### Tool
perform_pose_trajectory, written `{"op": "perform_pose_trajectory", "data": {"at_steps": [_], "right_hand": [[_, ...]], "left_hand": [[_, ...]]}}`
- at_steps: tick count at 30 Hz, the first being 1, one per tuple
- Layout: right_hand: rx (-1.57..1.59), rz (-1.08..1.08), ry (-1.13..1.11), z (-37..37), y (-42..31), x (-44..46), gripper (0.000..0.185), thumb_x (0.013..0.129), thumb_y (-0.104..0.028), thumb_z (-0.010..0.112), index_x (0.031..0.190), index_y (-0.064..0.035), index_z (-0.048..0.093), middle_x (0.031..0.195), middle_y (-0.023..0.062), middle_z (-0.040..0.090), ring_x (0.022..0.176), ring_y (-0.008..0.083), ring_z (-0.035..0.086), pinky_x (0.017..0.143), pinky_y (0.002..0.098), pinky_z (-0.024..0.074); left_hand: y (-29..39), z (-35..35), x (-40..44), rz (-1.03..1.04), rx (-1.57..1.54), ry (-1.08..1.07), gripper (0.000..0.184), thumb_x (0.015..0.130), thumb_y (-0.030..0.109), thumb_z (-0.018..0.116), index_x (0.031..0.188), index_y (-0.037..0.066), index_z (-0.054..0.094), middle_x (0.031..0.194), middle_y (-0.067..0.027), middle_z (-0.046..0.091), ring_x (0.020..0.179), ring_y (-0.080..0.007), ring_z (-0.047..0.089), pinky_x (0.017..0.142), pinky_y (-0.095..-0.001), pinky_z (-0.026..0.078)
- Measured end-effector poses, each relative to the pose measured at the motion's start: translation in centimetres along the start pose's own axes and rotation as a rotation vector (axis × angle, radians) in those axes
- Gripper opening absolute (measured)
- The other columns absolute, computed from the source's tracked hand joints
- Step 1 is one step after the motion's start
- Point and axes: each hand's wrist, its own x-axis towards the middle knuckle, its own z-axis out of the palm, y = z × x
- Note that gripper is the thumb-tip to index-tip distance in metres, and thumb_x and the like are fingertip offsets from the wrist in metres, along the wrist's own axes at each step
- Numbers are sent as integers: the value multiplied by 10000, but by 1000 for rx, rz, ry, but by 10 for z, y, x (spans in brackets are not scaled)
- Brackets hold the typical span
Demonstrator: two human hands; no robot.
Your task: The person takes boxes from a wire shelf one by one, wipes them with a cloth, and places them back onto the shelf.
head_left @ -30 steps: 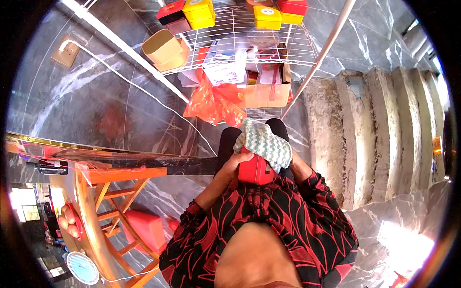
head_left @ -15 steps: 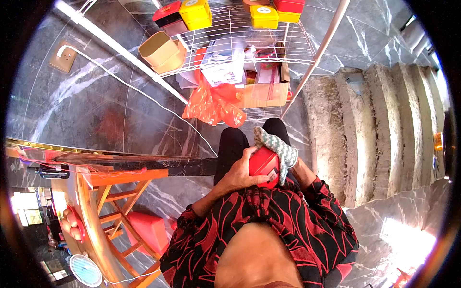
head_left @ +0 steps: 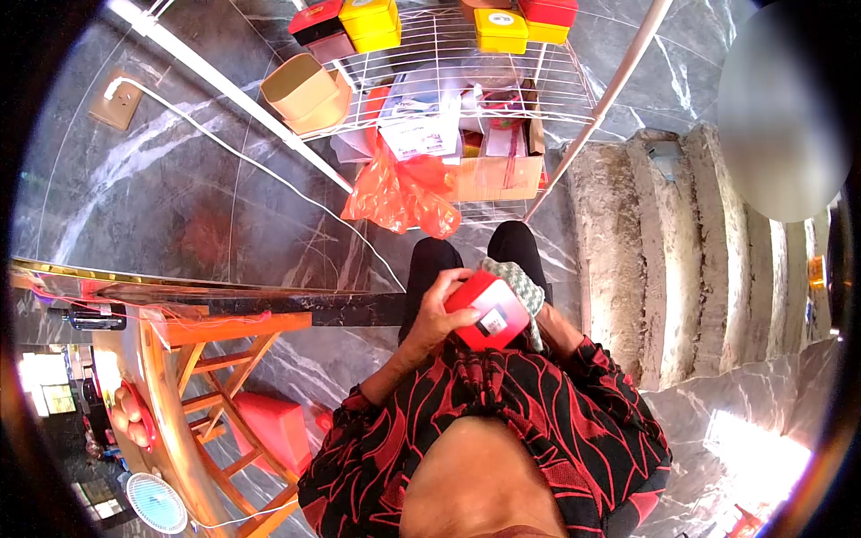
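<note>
Red box (head_left: pixel 496 300), mid-frame, has turned, exposing its label (head_left: pixel 493 323); left hand (head_left: pixel 446 305) clamps it, right hand (head_left: pixel 551 323) under cloth (head_left: pixel 520 283), grip unclear.

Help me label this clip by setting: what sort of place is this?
Probably the inside of a home, though I can't be certain. Rough steps rise on one side, a wire rack serves for storage, and wooden furniture stands on the other side.

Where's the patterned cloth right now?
In the head view, the patterned cloth is just right of centre, between the right hand and the red box that the left hand grips.
</note>
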Motion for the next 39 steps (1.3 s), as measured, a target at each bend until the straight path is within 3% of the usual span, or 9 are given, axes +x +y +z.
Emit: {"op": "perform_pose_trajectory", "data": {"at_steps": [1, 4, 6, 13, 18, 23, 30, 36, 39], "right_hand": [[116, -272, 120, 2, 1, 5, 158, 761, -181, 597, 804, -35, 553, 615, 131, 558, 589, 287, 583, 512, 359, 436], [1437, 658, 270, -4, -46, 9, 246, 935, -310, 486, 866, -81, 545, 753, 12, 551, 709, 141, 543, 602, 264, 425], [1565, 385, 348, -12, -68, 21, 327, 972, -384, 391, 1037, -91, 520, 892, -6, 534, 762, 74, 515, 655, 231, 433], [-549, -58, 117, -1, -15, -20, 694, 837, -308, 509, 1417, -69, 213, 1466, 132, 215, 1358, 256, 196, 1126, 362, 114], [-355, -101, 528, -58, -132, 45, 364, 830, -133, 412, 1164, -5, 477, 1102, 137, 525, 1019, 266, 494, 890, 330, 402], [-483, 255, 455, -37, -51, 32, 134, 831, -106, 391, 904, -61, 494, 836, 84, 509, 743, 172, 499, 686, 271, 422], [128, 131, 575, -71, -84, 44, 204, 897, -200, 512, 1018, -37, 495, 759, -6, 571, 644, 130, 564, 598, 233, 488], [484, 134, 574, -44, -88, 57, 411, 926, -347, 413, 1101, 7, 530, 967, 106, 578, 905, 177, 563, 852, 300, 448], [420, 209, 302, -12, -57, 27, 438, 921, -131, 389, 1347, -62, 314, 1336, 99, 363, 1251, 206, 324, 1086, 279, 217]], "left_hand": [[1, -4, 1, 10, -14, 19, 647, 701, 149, 708, 1245, -8, 394, 1062, -121, 586, 975, -157, 558, 869, -292, 433], [-1, -17, 3, 28, -141, 63, 633, 721, 129, 659, 1268, -28, 380, 1072, -124, 586, 974, -175, 571, 865, -292, 439], [-11, -27, 8, 53, -319, 92, 588, 746, 109, 619, 1268, -30, 385, 1092, -129, 578, 988, -192, 574, 881, -301, 439], [-7, -25, 26, 164, -733, 171, 362, 883, 194, 488, 1196, 17, 446, 1176, -116, 537, 1100, -223, 526, 953, -382, 404], [6, -12, 24, 165, -626, 120, 383, 857, 221, 511, 1177, 24, 435, 1157, -107, 524, 1094, -210, 514, 941, -360, 400], [13, -13, 22, 172, -527, 61, 425, 838, 214, 527, 1198, 16, 417, 1135, -92, 526, 1076, -185, 514, 939, -340, 391], [4, -10, 17, 159, -357, 52, 440, 814, 217, 546, 1180, 11, 414, 1116, -80, 500, 1041, -149, 497, 921, -308, 384], [-7, -10, 26, 164, -509, 157, 397, 842, 221, 509, 1175, 22, 424, 1093, -83, 529, 1036, -172, 520, 925, -338, 393], [-4, -16, 32, 207, -645, 220, 449, 863, 249, 488, 1251, 27, 453, 1192, -119, 547, 1100, -245, 520, 961, -386, 375]]}}
